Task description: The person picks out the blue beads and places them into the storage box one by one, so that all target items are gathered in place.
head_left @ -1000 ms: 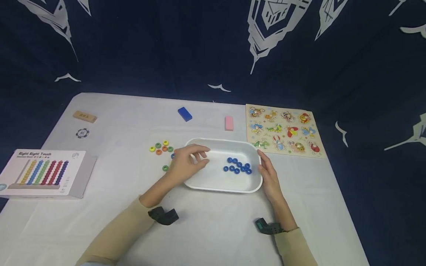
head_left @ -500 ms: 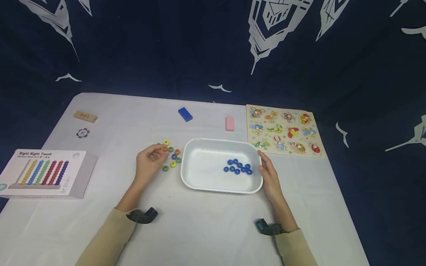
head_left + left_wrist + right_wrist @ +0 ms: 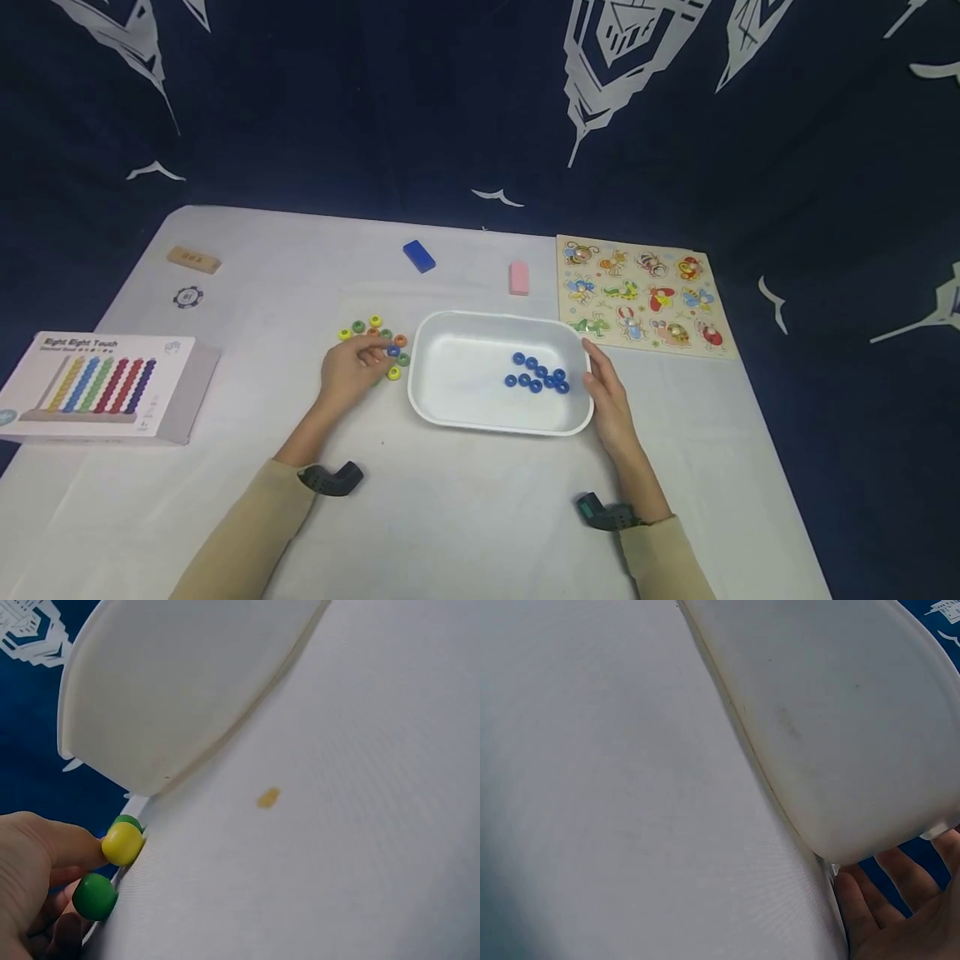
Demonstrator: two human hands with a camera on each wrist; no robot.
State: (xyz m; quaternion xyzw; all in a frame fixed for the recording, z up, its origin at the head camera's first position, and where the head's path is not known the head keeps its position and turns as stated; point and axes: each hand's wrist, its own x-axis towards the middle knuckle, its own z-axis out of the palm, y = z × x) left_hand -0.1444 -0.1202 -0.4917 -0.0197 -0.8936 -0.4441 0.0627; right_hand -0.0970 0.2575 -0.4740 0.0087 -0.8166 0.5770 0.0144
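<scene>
My left hand (image 3: 348, 371) reaches into a loose group of coloured beads left of the white tray (image 3: 465, 425). Its thumb and forefinger pinch a blue bead (image 3: 393, 351). In the left wrist view, a yellow bead (image 3: 122, 844) and a green bead (image 3: 95, 897) partly cover the fingers, and the blue one is hidden. At the tray's right end, my right hand (image 3: 611, 408) holds the rim, thumb over the edge and fingers along the outer wall. Several blue beads (image 3: 542, 372) lie in the tray's right half.
A wooden insect puzzle board (image 3: 645, 292) lies behind the tray at right. Farther back are a pink block (image 3: 518, 278) and a blue block (image 3: 419, 256). On the left are a boxed toy (image 3: 105, 387), a round chip (image 3: 187, 297) and a wooden block (image 3: 193, 259).
My left hand has gone from over the tray's left end to the beads, then shifted slightly right onto the blue bead. My right hand stays at the tray.
</scene>
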